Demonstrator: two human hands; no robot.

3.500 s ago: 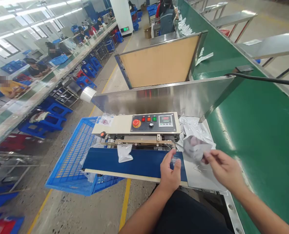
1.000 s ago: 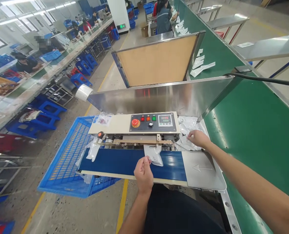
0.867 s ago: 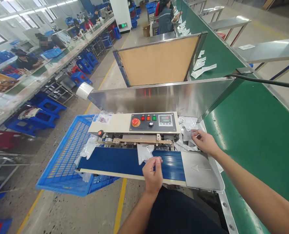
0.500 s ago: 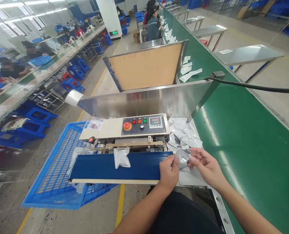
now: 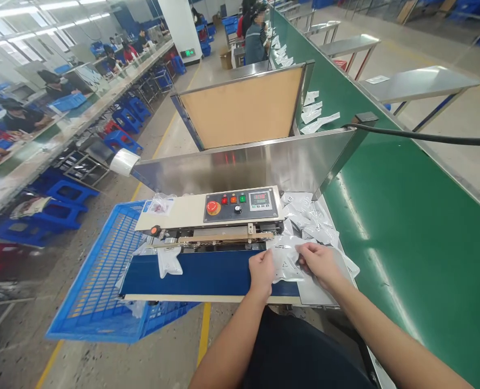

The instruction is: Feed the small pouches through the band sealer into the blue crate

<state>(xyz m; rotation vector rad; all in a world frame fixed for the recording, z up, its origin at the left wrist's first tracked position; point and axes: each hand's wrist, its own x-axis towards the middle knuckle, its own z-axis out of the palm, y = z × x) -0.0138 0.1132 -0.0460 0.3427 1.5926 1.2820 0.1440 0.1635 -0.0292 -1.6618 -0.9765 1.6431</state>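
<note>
Between my two hands a white plastic bag (image 5: 285, 260) is stretched flat at the right end of the sealing machine (image 5: 183, 208). My left hand (image 5: 261, 273) pinches its left edge, over the blue conveyor belt (image 5: 211, 273). At its upper right edge my right hand (image 5: 317, 262) is closed on the bag. The bag's top edge lies close to the machine's sealing bar. Farther left, another white bag (image 5: 169, 261) hangs from the sealing bar over the belt. A pile of white bags (image 5: 315, 219) lies behind my right hand.
A blue basket (image 5: 90, 286) stands under the belt's left end. A wide green conveyor (image 5: 418, 243) runs along the right, with several bags farther up. A metal panel (image 5: 240, 165) rises behind the machine. A black cable (image 5: 426, 139) crosses the green conveyor. Other people sit at far benches.
Both hands have moved left with the bag, which is now spread flat at the machine's right end. The other bag has travelled left along the sealing bar.
</note>
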